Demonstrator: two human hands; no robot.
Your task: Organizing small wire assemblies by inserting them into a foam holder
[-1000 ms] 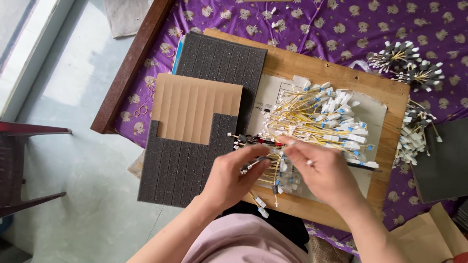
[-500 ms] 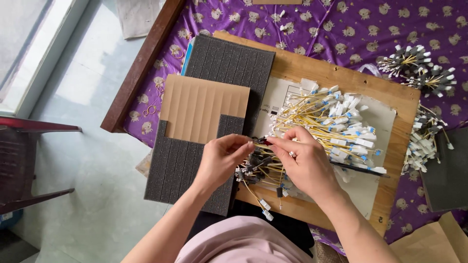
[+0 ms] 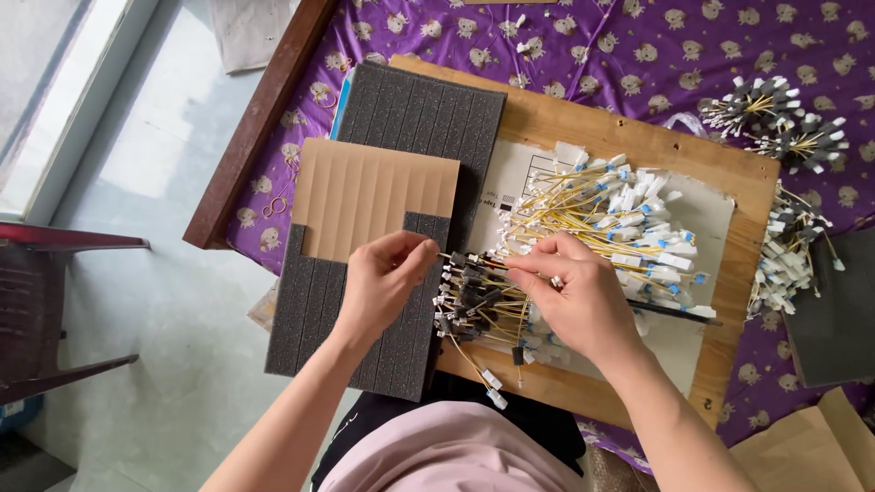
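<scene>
while the left hand (image 3: pixel 383 282) and right hand (image 3: pixel 574 301) pinch one thin yellow cable (image 3: pixel 474 262) together over the wooden board (image 3: pixel 583 128), tugging could snag the loose cable pile (image 3: pixel 602 214).

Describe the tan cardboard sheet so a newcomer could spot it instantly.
Start at the wooden board on the purple cloth. At its left edge lie dark grey foam pads; the tan cardboard sheet rests on them, just above the left hand. It alone is light brown, ribbed, with a notch cut from its lower right corner.
</scene>
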